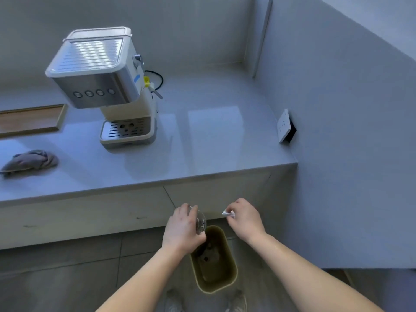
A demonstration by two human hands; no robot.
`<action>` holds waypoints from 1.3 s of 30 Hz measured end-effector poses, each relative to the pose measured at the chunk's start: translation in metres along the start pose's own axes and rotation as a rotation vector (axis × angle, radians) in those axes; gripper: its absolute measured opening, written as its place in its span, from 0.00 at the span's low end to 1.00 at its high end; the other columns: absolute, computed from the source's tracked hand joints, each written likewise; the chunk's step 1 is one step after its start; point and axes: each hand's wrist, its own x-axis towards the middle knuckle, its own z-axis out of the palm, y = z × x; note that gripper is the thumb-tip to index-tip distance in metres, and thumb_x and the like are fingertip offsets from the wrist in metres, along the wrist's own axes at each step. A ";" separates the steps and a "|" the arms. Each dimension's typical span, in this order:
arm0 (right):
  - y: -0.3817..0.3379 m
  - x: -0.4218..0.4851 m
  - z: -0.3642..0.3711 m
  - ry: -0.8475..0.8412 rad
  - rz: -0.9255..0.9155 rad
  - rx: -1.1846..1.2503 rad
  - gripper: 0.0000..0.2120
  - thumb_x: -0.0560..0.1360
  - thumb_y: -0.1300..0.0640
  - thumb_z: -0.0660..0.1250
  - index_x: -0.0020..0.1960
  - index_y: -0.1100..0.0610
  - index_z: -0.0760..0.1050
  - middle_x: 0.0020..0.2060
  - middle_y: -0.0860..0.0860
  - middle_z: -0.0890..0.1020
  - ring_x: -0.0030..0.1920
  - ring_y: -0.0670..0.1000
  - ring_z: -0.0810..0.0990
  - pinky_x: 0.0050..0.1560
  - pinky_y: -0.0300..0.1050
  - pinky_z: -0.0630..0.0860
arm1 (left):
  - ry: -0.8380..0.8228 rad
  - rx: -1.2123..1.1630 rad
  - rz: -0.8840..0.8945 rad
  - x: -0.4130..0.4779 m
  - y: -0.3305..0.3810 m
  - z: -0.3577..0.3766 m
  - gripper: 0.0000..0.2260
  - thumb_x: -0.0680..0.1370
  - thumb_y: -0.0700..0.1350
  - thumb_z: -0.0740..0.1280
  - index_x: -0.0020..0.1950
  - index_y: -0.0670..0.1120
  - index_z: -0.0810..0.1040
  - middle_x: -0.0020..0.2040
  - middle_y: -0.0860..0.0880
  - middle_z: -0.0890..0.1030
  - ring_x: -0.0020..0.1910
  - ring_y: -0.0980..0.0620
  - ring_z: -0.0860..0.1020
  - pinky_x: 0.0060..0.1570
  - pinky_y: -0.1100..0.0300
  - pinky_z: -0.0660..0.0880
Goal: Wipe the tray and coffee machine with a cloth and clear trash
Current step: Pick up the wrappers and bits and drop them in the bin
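My left hand [183,228] grips a clear plastic cup [201,221], tipped on its side above the olive-green bin [229,273] on the floor. My right hand [244,218] pinches a small white scrap of paper [227,213] just above and right of the bin's far rim. Some dark bits lie inside the bin. On the counter stand the cream and steel coffee machine [101,75] and, at the left edge, a crumpled grey cloth [30,162]. A wooden tray [31,120] lies behind the cloth, cut off by the frame.
The pale counter [202,136] ends in a front edge just beyond my hands. A wall [349,131] with a white socket [284,127] closes the right side. The machine's black cord [157,77] runs behind it. My shoes show at the bottom on the tiled floor.
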 end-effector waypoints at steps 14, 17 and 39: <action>0.036 -0.014 0.131 -0.234 0.207 -0.017 0.05 0.74 0.56 0.68 0.45 0.47 0.81 0.43 0.46 0.75 0.40 0.48 0.76 0.40 0.41 0.73 | -0.202 -0.029 -0.071 -0.004 -0.038 0.104 0.36 0.68 0.55 0.69 0.74 0.50 0.63 0.72 0.46 0.65 0.68 0.44 0.67 0.62 0.50 0.73; 0.047 -0.012 0.150 -0.264 0.227 -0.038 0.05 0.74 0.55 0.67 0.46 0.46 0.80 0.44 0.45 0.75 0.38 0.46 0.76 0.38 0.40 0.73 | -0.256 -0.024 -0.073 0.001 -0.041 0.125 0.37 0.67 0.55 0.69 0.74 0.50 0.62 0.72 0.47 0.64 0.67 0.44 0.66 0.61 0.50 0.72; 0.093 -0.014 0.205 -0.284 0.252 -0.013 0.13 0.74 0.54 0.71 0.58 0.46 0.78 0.56 0.45 0.79 0.51 0.48 0.80 0.47 0.38 0.74 | -0.318 0.003 -0.117 0.010 -0.052 0.204 0.42 0.69 0.56 0.73 0.77 0.53 0.54 0.77 0.45 0.58 0.76 0.42 0.57 0.69 0.38 0.65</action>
